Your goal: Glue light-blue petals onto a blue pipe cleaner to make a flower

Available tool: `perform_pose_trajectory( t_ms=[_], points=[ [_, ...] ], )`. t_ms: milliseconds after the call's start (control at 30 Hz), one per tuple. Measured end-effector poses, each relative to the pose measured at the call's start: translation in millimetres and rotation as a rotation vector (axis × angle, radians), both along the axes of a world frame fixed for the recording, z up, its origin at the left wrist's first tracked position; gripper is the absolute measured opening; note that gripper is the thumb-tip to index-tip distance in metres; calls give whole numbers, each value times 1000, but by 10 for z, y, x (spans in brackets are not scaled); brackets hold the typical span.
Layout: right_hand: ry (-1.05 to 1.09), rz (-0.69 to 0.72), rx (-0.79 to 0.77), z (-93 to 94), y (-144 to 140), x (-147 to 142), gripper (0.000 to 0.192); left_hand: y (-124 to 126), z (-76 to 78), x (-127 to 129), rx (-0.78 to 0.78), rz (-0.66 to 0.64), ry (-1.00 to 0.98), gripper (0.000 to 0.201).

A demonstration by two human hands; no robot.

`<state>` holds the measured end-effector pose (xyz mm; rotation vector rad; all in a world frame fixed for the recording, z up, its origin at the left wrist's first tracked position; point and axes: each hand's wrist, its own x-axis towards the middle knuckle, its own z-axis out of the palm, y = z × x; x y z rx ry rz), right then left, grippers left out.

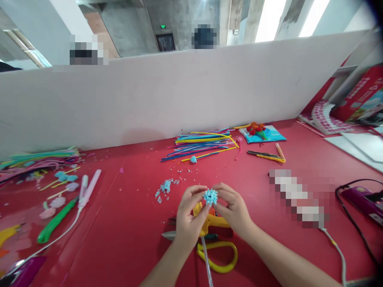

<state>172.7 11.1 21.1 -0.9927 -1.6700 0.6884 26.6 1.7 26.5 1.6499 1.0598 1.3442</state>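
Note:
Between the fingertips of both hands is a small light-blue fluffy flower-like piece (210,197) with a dark centre. My left hand (191,213) pinches it from the left, and my right hand (231,207) grips its right edge. Under the hands lie yellow-handled scissors (221,267), their blades pointing left. A yellow tool (209,225), partly covered by my hands, and a clear rod (206,259) are there too. Light-blue fuzzy scraps (166,186) are scattered left of my left hand. A small blue fuzzy ball (193,159) sits farther back.
Colourful pipe cleaners (203,143) lie by the white partition (149,95). A pink-handled hair straightener-like tool (88,189) and a green-handled cutter (58,221) are at left. Tweezers (263,154) and a blue packet (273,134) with red flowers lie back right. A cord (339,251) runs along the right.

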Motion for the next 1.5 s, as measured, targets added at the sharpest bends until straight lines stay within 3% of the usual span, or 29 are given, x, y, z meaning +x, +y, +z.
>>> perform_pose_trajectory(
  t_ms=[267,433,633,800,1000,1233,1333,1500],
  points=[
    [-88,17,90,65,-19,-19,11,-11,-2,21,-97,-22,-224,14],
    [-282,68,-30,118,16,105,21,105,116,-100,-216,37,-292,11],
    [-600,157,-176,-59,-196,277,38,262,221,-445,-263,178,-373,10],
    [-702,176,-188,-188,-299,196,44,309,154,-528,-320,222,-400,15],
    [-699,147,-130,-204,-72,367,45,299,69,-522,-348,246,-357,21],
    [-699,101,-50,-374,257,737,47,235,-36,-513,-435,183,-324,16],
    [-679,81,-35,-275,226,709,45,191,-80,-477,-477,127,-309,15],
    [-573,121,-46,236,4,343,30,76,-112,-365,-559,-9,-303,15]
  ],
)
